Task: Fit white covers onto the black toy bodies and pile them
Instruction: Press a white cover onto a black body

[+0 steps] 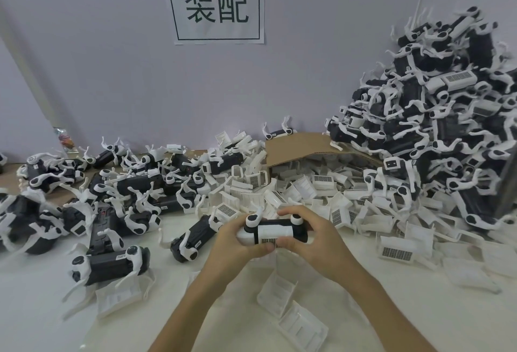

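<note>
Finished toys make a high pile [436, 116] at the right of the frame. Loose white covers [321, 186] lie in the middle and black bodies [134, 192] at the left, all on the desk [42, 295]. Low in the centre, the left hand [237, 242] and right hand [313, 237] both grip one toy body [279, 223] with a white cover [272, 235] on it. I think the thumbs should press evenly along the cover until both ends sit flush.

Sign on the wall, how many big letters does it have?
2, side by side on the paper sign: the left character and the right character. None looks hidden.
</note>
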`<action>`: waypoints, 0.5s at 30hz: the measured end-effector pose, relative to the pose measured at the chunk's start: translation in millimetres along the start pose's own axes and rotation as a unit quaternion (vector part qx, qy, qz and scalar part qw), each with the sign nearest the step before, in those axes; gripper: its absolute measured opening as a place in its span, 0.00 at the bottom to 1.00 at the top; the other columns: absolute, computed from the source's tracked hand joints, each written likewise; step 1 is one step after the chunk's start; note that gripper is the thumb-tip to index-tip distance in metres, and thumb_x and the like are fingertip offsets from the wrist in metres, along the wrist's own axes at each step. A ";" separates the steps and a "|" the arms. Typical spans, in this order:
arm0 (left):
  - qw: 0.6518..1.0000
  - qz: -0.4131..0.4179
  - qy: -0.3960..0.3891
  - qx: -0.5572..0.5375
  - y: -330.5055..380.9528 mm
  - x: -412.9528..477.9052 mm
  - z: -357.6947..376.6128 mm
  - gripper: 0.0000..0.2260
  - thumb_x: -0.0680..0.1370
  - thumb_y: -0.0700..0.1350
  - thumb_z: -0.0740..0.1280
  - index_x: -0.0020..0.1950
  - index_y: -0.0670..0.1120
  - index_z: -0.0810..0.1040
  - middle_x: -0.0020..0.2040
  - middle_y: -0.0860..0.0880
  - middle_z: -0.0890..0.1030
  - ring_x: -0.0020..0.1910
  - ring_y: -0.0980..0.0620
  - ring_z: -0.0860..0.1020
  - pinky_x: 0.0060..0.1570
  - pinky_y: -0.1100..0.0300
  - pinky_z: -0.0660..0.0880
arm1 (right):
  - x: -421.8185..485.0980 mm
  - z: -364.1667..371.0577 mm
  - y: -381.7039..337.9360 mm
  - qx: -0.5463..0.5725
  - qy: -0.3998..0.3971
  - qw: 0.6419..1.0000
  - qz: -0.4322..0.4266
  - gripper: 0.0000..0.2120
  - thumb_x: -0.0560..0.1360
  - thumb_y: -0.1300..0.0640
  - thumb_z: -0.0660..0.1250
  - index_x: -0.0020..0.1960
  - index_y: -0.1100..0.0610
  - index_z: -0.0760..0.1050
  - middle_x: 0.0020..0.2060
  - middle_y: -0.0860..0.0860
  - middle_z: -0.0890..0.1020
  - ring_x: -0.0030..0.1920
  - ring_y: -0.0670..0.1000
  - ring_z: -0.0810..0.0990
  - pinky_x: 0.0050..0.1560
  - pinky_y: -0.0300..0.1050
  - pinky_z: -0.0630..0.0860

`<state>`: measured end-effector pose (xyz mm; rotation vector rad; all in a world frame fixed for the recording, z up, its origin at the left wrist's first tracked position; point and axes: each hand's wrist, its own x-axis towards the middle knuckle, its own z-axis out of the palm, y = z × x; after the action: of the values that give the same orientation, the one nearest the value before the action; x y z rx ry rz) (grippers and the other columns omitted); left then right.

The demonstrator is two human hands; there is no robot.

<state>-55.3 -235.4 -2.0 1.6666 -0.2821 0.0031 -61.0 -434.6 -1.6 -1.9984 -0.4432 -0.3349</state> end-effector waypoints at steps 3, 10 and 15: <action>0.999 0.015 0.002 0.029 0.8 -1.3 0.1 0.15 0.70 0.44 0.80 0.55 0.50 0.83 0.49 0.49 0.86 0.50 0.50 0.84 0.51 0.56 0.81 | 0.3 0.0 -0.4 0.022 0.008 1.000 0.002 0.16 0.71 0.43 0.74 0.57 0.42 0.78 0.53 0.48 0.83 0.48 0.48 0.82 0.51 0.43 0.79; 0.993 -0.078 0.011 -0.085 7.3 -7.7 22.7 0.08 0.73 0.51 0.75 0.46 0.48 0.85 0.39 0.41 0.85 0.34 0.54 0.80 0.29 0.67 0.67 | 3.7 -3.5 0.3 0.111 0.047 0.992 0.047 0.11 0.75 0.40 0.64 0.55 0.40 0.78 0.37 0.51 0.80 0.37 0.47 0.78 0.35 0.39 0.76; 0.973 -0.158 0.019 -0.170 7.2 -5.2 15.0 0.26 0.69 0.57 0.75 0.60 0.42 0.78 0.42 0.39 0.85 0.35 0.50 0.80 0.31 0.63 0.74 | 2.8 -5.7 2.3 0.143 -0.021 0.989 0.044 0.15 0.79 0.51 0.67 0.65 0.45 0.75 0.44 0.51 0.81 0.42 0.47 0.79 0.43 0.41 0.77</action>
<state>-64.1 -249.8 2.4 1.3520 0.0156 -0.2399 -57.7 -440.3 0.2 -1.7402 -0.4047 -0.1643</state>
